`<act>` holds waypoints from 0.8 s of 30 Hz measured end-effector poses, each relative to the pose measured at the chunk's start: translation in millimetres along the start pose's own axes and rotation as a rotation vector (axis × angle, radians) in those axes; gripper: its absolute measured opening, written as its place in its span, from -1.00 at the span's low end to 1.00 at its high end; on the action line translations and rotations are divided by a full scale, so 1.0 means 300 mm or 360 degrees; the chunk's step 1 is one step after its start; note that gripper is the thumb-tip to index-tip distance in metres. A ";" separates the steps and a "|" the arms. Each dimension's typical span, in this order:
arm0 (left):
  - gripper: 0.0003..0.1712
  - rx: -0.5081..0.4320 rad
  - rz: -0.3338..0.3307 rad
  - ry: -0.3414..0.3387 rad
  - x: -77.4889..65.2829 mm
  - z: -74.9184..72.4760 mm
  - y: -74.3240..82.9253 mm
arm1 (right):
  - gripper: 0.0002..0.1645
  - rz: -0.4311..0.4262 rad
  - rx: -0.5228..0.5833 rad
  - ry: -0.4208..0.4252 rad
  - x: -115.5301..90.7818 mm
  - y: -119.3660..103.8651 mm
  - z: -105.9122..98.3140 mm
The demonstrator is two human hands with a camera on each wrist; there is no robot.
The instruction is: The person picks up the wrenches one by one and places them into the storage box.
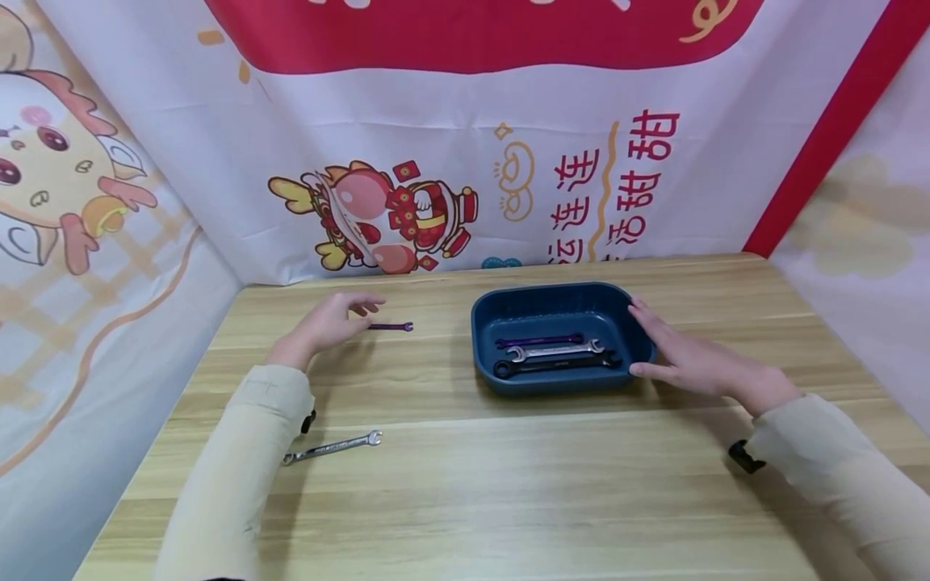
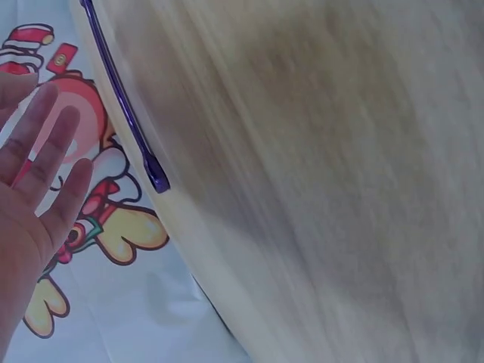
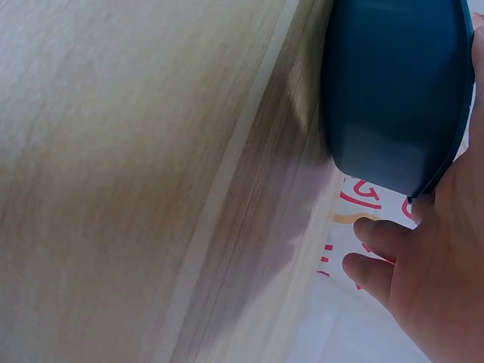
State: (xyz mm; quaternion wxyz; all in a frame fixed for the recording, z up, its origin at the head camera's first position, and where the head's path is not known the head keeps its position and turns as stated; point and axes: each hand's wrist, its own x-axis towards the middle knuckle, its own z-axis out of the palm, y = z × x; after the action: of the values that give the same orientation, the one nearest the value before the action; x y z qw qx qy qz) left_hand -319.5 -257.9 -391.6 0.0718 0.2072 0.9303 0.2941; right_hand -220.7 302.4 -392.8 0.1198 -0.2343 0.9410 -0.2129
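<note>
As head view alone shows, the basin point(image 1: 567, 387) holds three wrenches point(image 1: 555, 352).

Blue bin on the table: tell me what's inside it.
Inside the blue bin lie a purple wrench, a silver wrench and a black wrench. The floor directly beneath them is covered, so anything there cannot be seen.

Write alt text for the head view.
A person's right hand touches a dark blue rectangular tray holding purple, silver and black metal wrenches; their open left hand hovers by another purple metal wrench on a wood-grain table. A silver metal wrench lies nearer the viewer.
</note>
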 end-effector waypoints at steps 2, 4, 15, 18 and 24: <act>-0.50 0.0005 -0.0033 -0.0018 0.002 0.003 -0.008 | 0.18 -0.0006 0.0006 0.0000 -0.001 0.001 0.001; -0.49 0.0016 -0.0049 -0.0037 0.005 0.007 -0.016 | 0.18 -0.0013 0.0007 0.0002 -0.001 0.002 0.001; -0.32 0.0120 -0.0122 -0.0167 0.036 0.022 -0.042 | 0.18 0.0025 0.0024 -0.0012 0.001 0.004 0.004; -0.28 0.0180 -0.0085 -0.0181 0.051 0.027 -0.046 | 0.18 0.0041 0.0030 -0.0013 0.000 0.005 0.003; -0.31 0.0241 -0.0049 -0.0185 0.064 0.037 -0.060 | 0.16 0.0031 0.0028 -0.0015 0.003 0.004 0.004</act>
State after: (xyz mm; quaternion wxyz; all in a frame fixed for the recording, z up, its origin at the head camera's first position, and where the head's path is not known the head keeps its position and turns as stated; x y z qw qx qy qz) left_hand -340.2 -257.3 -411.2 0.1143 0.2144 0.9472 0.2094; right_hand -221.7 302.6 -394.5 0.1284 -0.2250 0.9407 -0.2190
